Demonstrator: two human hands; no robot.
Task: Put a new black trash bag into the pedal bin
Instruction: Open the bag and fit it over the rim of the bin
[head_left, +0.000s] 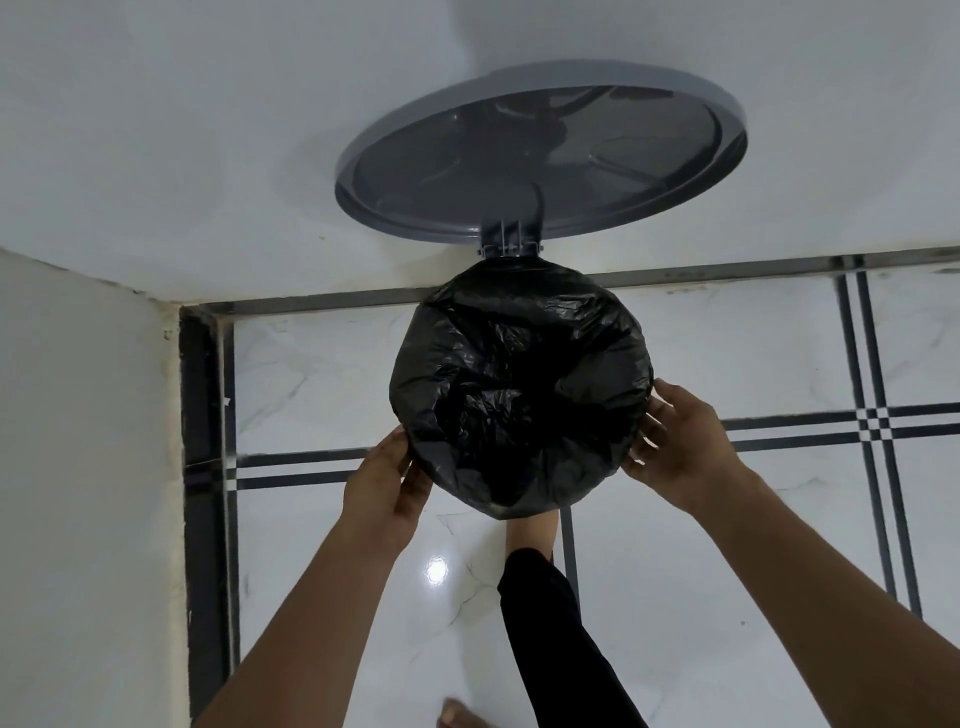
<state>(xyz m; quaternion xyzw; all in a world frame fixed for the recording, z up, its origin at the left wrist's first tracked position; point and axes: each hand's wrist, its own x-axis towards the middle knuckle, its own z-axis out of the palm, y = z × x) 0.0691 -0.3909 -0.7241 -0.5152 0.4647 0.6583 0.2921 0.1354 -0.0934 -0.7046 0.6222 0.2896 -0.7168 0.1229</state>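
Bin's parked against the wall near the corner of the tiled floor (311, 374), lid (540, 156) flipped up and back. The black trash bag (519, 395) is already sitting inside the pedal bin with its mouth folded out over the whole rim, so the bin itself is basically hidden under plastic.

Left hand (387, 483) has its fingers (400, 441) curled onto the bag's edge at the near-left of the rim. Right hand (680, 447) is doing the same at the right side, fingers grasping the folded-over plastic.

A foot looks to be on the pedal at the front, though the bag hides it. If it lifts, I'd guess the lid drops onto both wrists.

Other risk: the bag looks bunched inside, so tugging one side harder could pop the opposite edge off the rim, or tear the thin plastic.
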